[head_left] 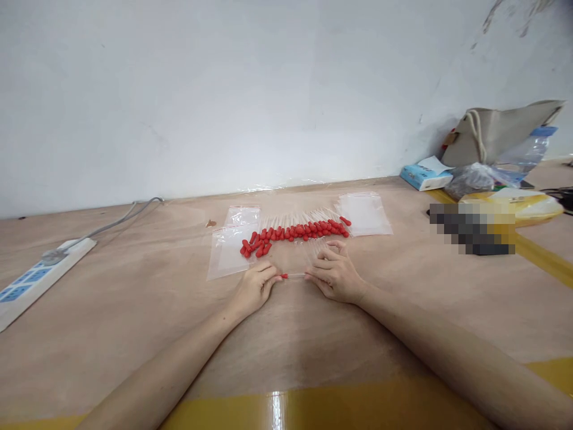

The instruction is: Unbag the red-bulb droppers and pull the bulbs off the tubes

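Observation:
My left hand is closed, its thumb and finger pinching a small red rubber bulb. From the bulb a thin clear tube runs level to my right hand, which pinches the tube's other end. Just beyond my hands lies a row of droppers, their red bulbs facing me and their pale tubes pointing to the wall. Several loose clear tubes lie between the row and my right hand, partly hidden by it. A few loose red bulbs sit at the row's left end.
Clear zip bags lie left of the row, with more bags to its right. A power strip with a grey cable is at far left. Tissues, a beige bag and a bottle stand at back right.

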A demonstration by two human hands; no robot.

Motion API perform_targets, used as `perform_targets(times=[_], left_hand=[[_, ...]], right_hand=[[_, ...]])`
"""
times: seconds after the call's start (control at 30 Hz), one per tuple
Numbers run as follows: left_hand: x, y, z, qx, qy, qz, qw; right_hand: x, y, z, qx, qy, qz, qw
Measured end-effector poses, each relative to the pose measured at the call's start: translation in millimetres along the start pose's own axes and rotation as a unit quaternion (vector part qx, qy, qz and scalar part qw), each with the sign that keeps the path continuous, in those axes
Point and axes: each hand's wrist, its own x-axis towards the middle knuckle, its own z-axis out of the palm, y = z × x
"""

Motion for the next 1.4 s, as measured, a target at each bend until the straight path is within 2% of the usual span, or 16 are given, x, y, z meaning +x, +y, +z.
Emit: perform_targets(times=[0.1, 0.2, 0.3, 0.43, 0.5, 0.57, 0.67, 0.9, 0.97, 1.03, 1.2, 1.33, 1.4], left_hand=[[-7.2, -9.9, -8.4, -0.007, 0.048, -0.059, 0.997], [-12.5, -12.1, -12.8, -0.025, 0.071, -0.075, 0.994], [-12.0, -12.0, -11.6, -0.023, 0.153, -0.099, 0.983], [0.6, -30.6, -11.5, -0.062, 0.264, -0.213, 0.939], [11.1, -45.4, -14.3, -0.104, 0.299, -0.271, 0.909], [21.4, -56.4, -17.7, -0.119, 0.321, -0.296, 0.892], [29.0, -59.6, -20.1, -0.082, 0.320, -0.283, 0.901], [15.4, -46.8, -15.1, 0.047, 0.212, -0.169, 0.961], [14.5, -45.9, -15.9, 0.066, 0.199, -0.132, 0.969], [15.3, -45.1, -17.2, 0.077, 0.197, -0.123, 0.970], [16.7, -47.0, -17.0, 0.038, 0.207, -0.203, 0.956], [18.5, -59.3, -16.0, -0.013, 0.232, -0.272, 0.934], [22.7, -66.6, -18.6, -0.011, 0.218, -0.308, 0.926]], right_hand=[[-4.9, 10.7, -3.4, -0.015, 0.029, 0.059, 0.998], [-2.9, 13.0, -0.4, -0.022, 0.064, 0.099, 0.993], [3.9, 7.4, 5.6, -0.025, 0.093, 0.135, 0.986], [7.8, 3.5, 9.0, -0.049, 0.117, 0.161, 0.979], [7.2, 4.5, 9.4, -0.062, 0.103, 0.148, 0.982], [6.4, 5.8, 10.0, -0.068, 0.081, 0.132, 0.986], [5.8, 6.6, 10.9, -0.060, 0.053, 0.115, 0.990], [5.2, 7.5, 8.9, -0.032, -0.013, 0.088, 0.996], [5.5, 7.6, 7.7, -0.033, -0.019, 0.085, 0.996], [5.9, 7.4, 6.7, -0.032, -0.023, 0.083, 0.996], [6.3, 6.4, 4.7, -0.018, -0.013, 0.084, 0.996], [5.9, 6.4, 3.6, -0.005, 0.015, 0.113, 0.993], [6.3, 6.7, 3.5, 0.001, 0.031, 0.131, 0.991]])
